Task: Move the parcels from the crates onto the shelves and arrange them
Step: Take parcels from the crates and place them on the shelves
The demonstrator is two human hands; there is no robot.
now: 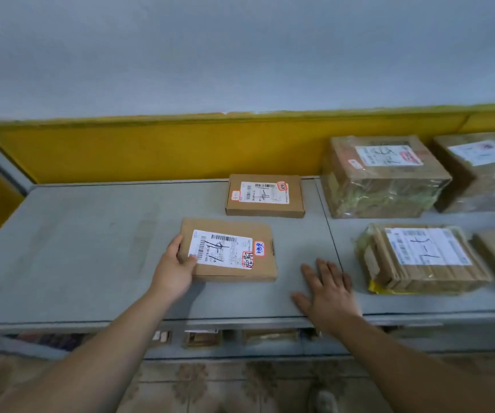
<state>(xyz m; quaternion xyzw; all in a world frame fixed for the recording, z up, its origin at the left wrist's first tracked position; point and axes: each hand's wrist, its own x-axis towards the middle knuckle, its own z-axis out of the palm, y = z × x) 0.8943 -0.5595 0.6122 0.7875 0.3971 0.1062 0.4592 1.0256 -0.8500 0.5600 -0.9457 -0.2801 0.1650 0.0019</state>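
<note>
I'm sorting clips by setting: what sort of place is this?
Probably a parcel pickup or sorting room: labelled cardboard parcels with handwritten codes lie spread on a grey metal shelf, and more packages sit on the tier below.

The left hand [174, 271] is gripping the near-left corner of a flat parcel [231, 251] lying mid-shelf [76, 248]. The right hand [328, 290] is resting flat, fingers spread, near the shelf's front edge, apart from the parcel.
</note>
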